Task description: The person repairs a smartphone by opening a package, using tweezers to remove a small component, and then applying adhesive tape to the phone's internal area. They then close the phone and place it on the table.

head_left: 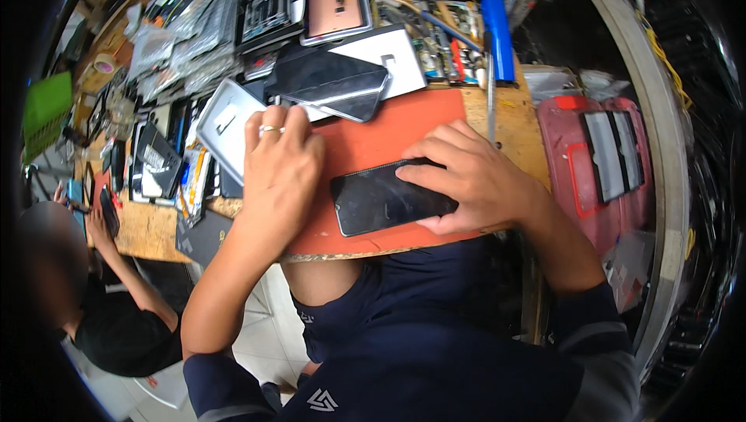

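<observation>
A black smartphone (pixel 369 203) lies screen up on the orange-red mat (pixel 423 123), tilted slightly. My right hand (pixel 478 177) grips its right end, thumb at the near edge and fingers over the far edge and glass. To the left, my left hand (pixel 281 162) is closed, its fingers curled down beside a white box lid (pixel 217 123); a ring sits on one finger. What those fingertips hold, if anything, is hidden. Just beyond them a dark, glossy flat device (pixel 334 81) rests across another white box piece (pixel 396 64).
Trays of phone parts (pixel 268 6) and bubble-wrap bags (pixel 186 33) crowd the bench's far left. Tools (pixel 447 37) lie beside a blue cylinder (pixel 497 41) at the far right. A red plastic case (pixel 567 173) stands right of the bench. Another person (pixel 116 321) sits at left.
</observation>
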Available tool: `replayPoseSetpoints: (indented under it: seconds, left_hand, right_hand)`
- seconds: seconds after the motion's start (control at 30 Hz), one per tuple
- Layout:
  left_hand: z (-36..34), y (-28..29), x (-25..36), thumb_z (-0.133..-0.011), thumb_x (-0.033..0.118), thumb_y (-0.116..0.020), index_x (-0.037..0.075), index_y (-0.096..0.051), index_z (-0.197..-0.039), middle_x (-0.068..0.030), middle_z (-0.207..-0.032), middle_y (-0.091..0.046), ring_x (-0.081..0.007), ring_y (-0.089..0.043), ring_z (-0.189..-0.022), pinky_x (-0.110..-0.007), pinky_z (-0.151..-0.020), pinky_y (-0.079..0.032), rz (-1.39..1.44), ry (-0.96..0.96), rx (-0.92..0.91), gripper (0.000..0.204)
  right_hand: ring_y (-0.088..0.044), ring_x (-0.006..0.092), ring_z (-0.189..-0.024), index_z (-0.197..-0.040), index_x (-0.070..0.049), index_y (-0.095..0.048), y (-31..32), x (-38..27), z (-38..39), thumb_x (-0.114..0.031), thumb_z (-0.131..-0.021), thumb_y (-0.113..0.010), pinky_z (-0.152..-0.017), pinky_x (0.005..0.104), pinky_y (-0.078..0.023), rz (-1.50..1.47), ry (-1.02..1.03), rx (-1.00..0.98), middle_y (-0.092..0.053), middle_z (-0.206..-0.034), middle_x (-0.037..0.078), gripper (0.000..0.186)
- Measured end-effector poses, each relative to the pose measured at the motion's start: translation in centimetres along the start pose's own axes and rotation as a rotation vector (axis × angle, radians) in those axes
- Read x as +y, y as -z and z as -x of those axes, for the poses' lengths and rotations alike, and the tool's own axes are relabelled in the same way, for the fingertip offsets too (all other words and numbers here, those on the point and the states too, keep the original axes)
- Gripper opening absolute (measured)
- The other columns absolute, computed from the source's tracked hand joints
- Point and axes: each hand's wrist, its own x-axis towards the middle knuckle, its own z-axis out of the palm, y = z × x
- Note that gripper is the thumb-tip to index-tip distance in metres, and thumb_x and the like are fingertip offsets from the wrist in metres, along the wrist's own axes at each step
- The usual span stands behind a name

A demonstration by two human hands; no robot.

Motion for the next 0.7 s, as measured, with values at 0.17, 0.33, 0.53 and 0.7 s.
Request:
replayPoseSetpoints:
  seconds: [0.17,0.33,0.53,0.7]
  left_hand:
    - [-0.1,0.0,-1.7,-0.089,0.012,-0.079,0.001,-0.071,-0.099,-0.0185,-0.114,-0.058,-0.0408,-0.054,-0.118,-0.054,-0.110,-0.039,0.127,-0.033,-0.052,0.017]
    - [-1.4,4.5,-0.4,-0.089,-0.006,-0.073,0.000,-0.064,-0.104,-0.0167,-0.115,-0.066,-0.0400,-0.062,-0.112,-0.048,-0.100,-0.048,0.420,0.050,0.141,0.019]
    - [8.2,5.9,3.4,-0.089,-0.012,-0.068,0.000,-0.066,-0.100,-0.0140,-0.093,-0.064,-0.0306,-0.062,-0.086,-0.039,-0.077,-0.051,0.827,0.366,0.134,0.016]
    - [8.9,1.7,6.0,-0.092,-0.012,-0.074,-0.001,-0.070,-0.105,-0.0165,-0.093,-0.066,-0.0353,-0.065,-0.085,-0.044,-0.078,-0.050,0.722,0.232,0.177,0.018]
  right_hand:
    - [-0.065,0.0320,-0.114,-0.120,-0.007,-0.077,1.5,2.6,0.7,-0.032,-0.070,-0.091,-0.099,0.0455,-0.048,0.094,-0.030,0.108,-0.070,-0.123,0.011,0.058]
    - [-0.063,0.0364,-0.127,-0.128,-0.004,-0.077,1.2,1.2,2.8,-0.029,-0.076,-0.094,-0.111,0.0507,-0.047,0.215,-0.185,0.206,-0.070,-0.131,0.015,0.060]
    - [-0.073,0.0323,-0.097,-0.121,0.000,-0.077,3.0,-2.4,7.9,-0.008,-0.093,-0.084,-0.086,0.0408,-0.057,-0.004,-0.631,0.618,-0.074,-0.108,0.015,0.030]
    - [-0.071,0.0318,-0.092,-0.120,0.000,-0.077,2.1,-5.2,8.9,-0.003,-0.096,-0.080,-0.081,0.0402,-0.056,0.025,-0.664,0.363,-0.070,-0.100,0.014,0.025]
